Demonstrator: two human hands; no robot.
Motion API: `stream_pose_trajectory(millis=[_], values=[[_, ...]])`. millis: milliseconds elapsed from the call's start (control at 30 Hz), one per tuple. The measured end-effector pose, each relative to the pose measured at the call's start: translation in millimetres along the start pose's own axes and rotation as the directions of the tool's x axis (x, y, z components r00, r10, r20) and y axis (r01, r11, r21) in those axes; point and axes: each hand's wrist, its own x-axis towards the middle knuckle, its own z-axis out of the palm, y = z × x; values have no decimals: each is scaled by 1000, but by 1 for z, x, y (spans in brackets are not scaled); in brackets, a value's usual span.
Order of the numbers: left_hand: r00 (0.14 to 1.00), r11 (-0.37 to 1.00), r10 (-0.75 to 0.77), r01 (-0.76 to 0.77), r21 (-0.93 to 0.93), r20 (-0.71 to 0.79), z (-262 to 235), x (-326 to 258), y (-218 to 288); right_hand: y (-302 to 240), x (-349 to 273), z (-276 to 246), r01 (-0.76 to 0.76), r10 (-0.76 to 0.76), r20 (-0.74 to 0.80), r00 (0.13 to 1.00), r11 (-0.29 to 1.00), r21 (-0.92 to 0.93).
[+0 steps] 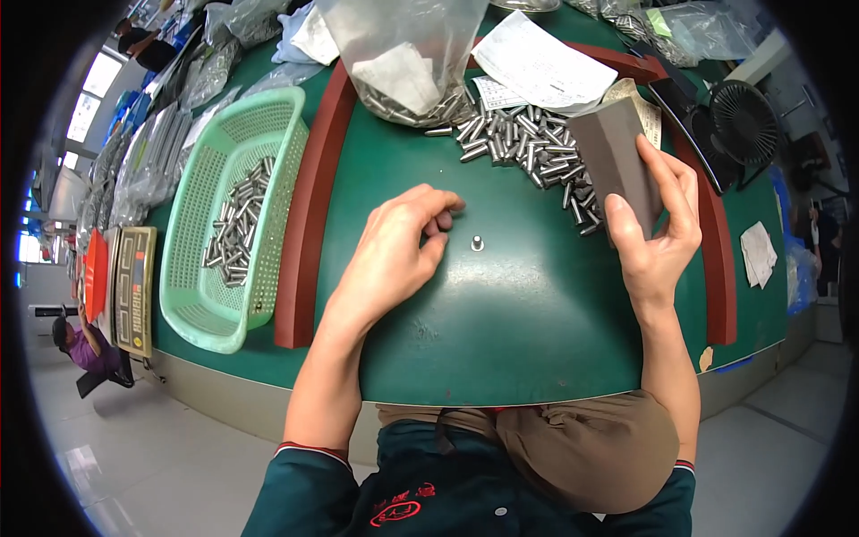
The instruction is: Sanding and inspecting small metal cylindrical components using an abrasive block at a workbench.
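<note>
Right hand (658, 246): thumb and fingers closed on grey-brown block (613, 148), gripped across its width over the right part of the table (501, 331). Block: probably light, stiff, matt, not slippery; best held by opposite long edges. Long axis near to far, far end leaning left.

Left hand (394, 237): fingers loosely curled; cannot tell whether anything is inside.

Pin (477, 243): one, just right of left hand; seemingly on end, axis upright. Likely hard, slick; pinch by sides.

Beyond: pin heap (537, 148), far right; basket (215, 339), left.
</note>
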Motion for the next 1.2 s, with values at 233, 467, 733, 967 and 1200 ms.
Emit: stream_pose_trajectory(millis=[233, 467, 733, 967, 1200], values=[[991, 993, -15, 30, 113, -132, 3, -4, -12, 4, 0, -4, -50, 51, 25, 998, 997, -64], [985, 986, 42, -14, 166, -166, 4, -4, -15, 17, -1, -1, 7, 0, 51, 999, 992, -123], [997, 992, -60, 65, -104, 55, 7, -2, -5, 14, -2, 2, -84, 88, 43, 995, 993, -83], [1000, 963, -1, 3, -269, 8, 16, 3, -8, 14, -2, -2, -69, 75, 41, 996, 991, -117], [978, 970, 191, -202, -135, -88, 40, 7, -6, 8, -1, 0, -91, 92, 16, 996, 993, -70]])
